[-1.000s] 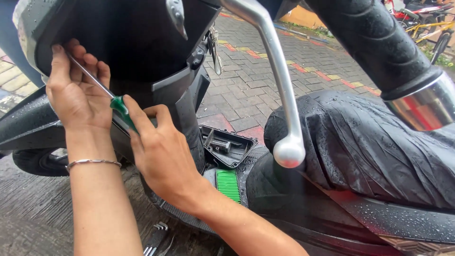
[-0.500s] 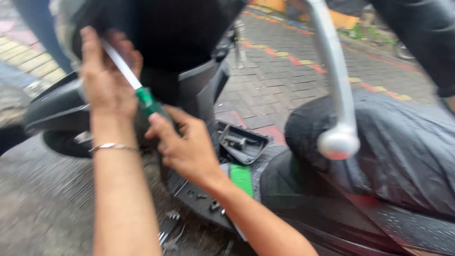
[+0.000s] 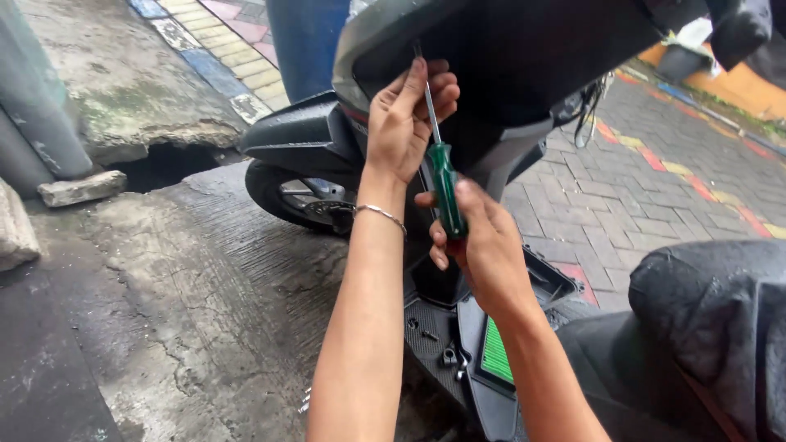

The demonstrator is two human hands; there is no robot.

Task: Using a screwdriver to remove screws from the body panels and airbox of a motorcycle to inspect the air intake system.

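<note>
Your screwdriver (image 3: 442, 176), a thin steel shaft on a translucent green handle, now stands almost upright, tip raised into the dark underside of the scooter's front panel (image 3: 524, 57); a second ago it lay slanted across your fingers, so the tip looks newly lined up with a fastener you cannot see from here. Your right hand (image 3: 479, 245) is clenched around the handle. Your left hand (image 3: 405, 123), a silver bracelet at its wrist, pinches the shaft near the top to steady it. Below, loose screws (image 3: 438, 348) rest on the black footboard (image 3: 434, 323), with wet paving bricks (image 3: 647, 196) beyond
</note>
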